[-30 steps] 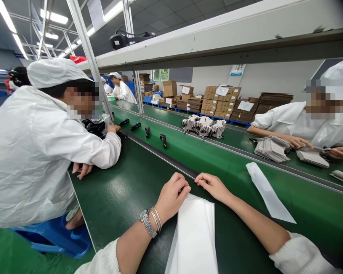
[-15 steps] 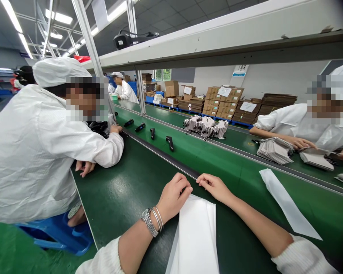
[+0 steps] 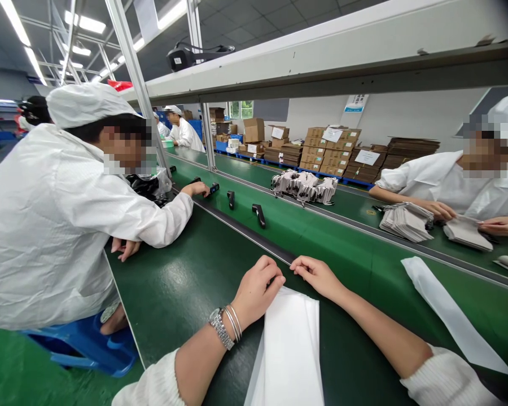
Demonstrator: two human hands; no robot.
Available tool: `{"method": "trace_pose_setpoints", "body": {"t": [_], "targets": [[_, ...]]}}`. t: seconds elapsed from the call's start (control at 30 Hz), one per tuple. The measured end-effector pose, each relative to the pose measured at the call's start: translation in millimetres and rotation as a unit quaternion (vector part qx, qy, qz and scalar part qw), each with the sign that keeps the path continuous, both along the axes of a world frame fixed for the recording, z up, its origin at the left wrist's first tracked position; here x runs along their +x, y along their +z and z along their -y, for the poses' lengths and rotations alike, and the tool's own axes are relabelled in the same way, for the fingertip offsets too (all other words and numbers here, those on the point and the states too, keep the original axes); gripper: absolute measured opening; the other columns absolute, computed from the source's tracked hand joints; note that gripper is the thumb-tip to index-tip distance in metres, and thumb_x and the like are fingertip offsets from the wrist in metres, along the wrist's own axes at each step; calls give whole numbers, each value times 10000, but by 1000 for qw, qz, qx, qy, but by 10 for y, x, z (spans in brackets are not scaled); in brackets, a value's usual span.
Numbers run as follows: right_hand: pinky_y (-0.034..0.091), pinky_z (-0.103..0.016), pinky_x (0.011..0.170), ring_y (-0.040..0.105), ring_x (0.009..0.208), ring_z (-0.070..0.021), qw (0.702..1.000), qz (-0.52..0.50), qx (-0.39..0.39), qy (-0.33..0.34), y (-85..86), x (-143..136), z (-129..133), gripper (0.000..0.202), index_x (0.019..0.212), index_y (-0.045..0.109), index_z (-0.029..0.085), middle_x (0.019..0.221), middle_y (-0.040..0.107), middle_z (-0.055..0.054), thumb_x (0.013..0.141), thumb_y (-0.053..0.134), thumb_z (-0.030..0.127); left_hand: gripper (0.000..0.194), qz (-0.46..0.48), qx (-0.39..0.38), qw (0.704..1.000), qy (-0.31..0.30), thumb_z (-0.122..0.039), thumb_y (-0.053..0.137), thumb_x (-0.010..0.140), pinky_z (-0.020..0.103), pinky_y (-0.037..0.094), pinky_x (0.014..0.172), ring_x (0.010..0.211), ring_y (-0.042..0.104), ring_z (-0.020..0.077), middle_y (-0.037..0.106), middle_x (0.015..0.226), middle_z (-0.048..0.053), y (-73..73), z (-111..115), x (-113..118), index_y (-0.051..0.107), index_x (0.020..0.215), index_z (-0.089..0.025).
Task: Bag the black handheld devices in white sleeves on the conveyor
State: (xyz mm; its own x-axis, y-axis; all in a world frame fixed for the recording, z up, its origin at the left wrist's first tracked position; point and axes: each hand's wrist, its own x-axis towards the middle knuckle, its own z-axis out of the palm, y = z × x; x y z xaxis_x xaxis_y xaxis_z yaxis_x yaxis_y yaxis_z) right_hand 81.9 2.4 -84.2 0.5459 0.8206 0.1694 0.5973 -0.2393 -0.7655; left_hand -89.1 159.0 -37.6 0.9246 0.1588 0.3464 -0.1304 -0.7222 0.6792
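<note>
My left hand (image 3: 260,288), with a watch and bangles at its wrist, rests at the top end of a stack of thin white plastic bags or sheets (image 3: 294,344). Its fingers are curled in and I see nothing in them. My right hand (image 3: 317,275) lies just right of it by the belt's near edge rail, fingers loosely closed, with nothing visible in them. On the green conveyor belt (image 3: 322,239) beyond are black pistol-shaped handheld devices, the nearest one (image 3: 258,215) ahead of my hands. A single white bag or sheet (image 3: 452,313) lies on the belt to the right.
A co-worker (image 3: 80,208) sits at the left, one hand (image 3: 198,189) at the devices on the belt. Across the belt another person handles grey-white flat pieces (image 3: 406,221). A bundle of similar pieces (image 3: 305,187) lies further left. A shelf beam (image 3: 322,62) runs overhead.
The black devices and the single white sheet have moved right with the belt. The left co-worker's hand has reached out onto the belt. My two hands have stayed in place.
</note>
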Motion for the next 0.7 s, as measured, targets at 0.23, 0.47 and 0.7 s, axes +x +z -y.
{"method": "trace_pose_setpoints", "body": {"t": [0.23,0.47,0.7], "targets": [[433,-247,689,610,736,-138,999,20,24,5,52,6,-21,173,914,666,207,863,691,-7,900,495,233,238,-4,9,1000,-3,-299,429,940,231,441,770,822,546,105,551,969,25,40,10,24,602,827,-182],[412,-206,704,643,800,-117,998,50,24,5,154,107,-11,155,953,677,206,900,708,19,897,533,194,291,7,52,999,-4,-427,435,928,246,441,831,962,577,156,574,1040,31,27,-76,135,616,879,-205],[390,-192,675,622,786,-106,999,53,-1,14,192,153,14,165,990,663,206,927,703,29,918,515,198,382,-22,95,995,23,-549,421,891,226,447,594,866,609,166,606,1073,24,14,-112,169,634,895,-232]]}}
